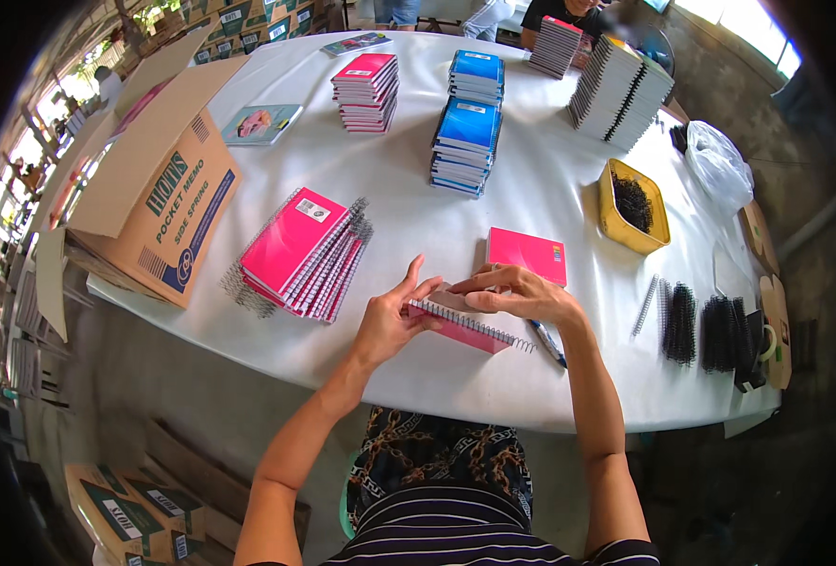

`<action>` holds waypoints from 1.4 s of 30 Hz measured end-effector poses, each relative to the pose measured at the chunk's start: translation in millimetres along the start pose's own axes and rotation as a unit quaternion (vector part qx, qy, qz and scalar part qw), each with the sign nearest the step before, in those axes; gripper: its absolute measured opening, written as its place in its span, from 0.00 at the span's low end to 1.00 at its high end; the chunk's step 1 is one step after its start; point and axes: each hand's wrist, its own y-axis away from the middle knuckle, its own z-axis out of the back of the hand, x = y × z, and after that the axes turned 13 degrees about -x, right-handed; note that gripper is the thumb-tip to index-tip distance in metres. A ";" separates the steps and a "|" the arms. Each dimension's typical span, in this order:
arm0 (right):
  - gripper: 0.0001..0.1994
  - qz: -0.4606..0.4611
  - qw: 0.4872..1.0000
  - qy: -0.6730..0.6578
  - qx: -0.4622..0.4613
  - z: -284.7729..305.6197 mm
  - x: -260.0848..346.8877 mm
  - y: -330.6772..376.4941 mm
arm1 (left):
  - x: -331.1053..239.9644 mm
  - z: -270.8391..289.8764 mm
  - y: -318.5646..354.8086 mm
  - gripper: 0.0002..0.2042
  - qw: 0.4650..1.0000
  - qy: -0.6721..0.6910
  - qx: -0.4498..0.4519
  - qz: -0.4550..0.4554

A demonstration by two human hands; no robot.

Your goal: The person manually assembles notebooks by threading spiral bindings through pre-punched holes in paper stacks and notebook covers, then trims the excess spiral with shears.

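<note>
A pink spiral notebook [475,332] stands on edge just above the near part of the table, its wire-bound spine facing up. My left hand [392,319] grips its left end, thumb raised and fingers around the spine. My right hand [522,292] reaches over from the right, its bent fingers closed at the spine near my left fingertips; the exact contact is partly hidden. A loose end of wire coil [524,346] sticks out past the notebook's right end. Behind my right hand lies another pink notebook [526,253]. A pen [549,343] rests beside my right wrist.
Left lies a fanned pile of pink spiral notebooks [297,247], near an open cardboard box [168,212]. Farther back stand pink [365,85] and blue notebook stacks [467,127]. Right are a yellow tub [659,238] of black coils, loose coils [679,323] and a plastic bag [720,165]. A person [541,14] sits opposite.
</note>
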 end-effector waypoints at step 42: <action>0.15 -0.020 0.963 -0.226 -0.144 -54.1 -3.1 89.5 | -47.2 -31.6 24.6 0.28 0.782 -0.514 -0.127 -0.328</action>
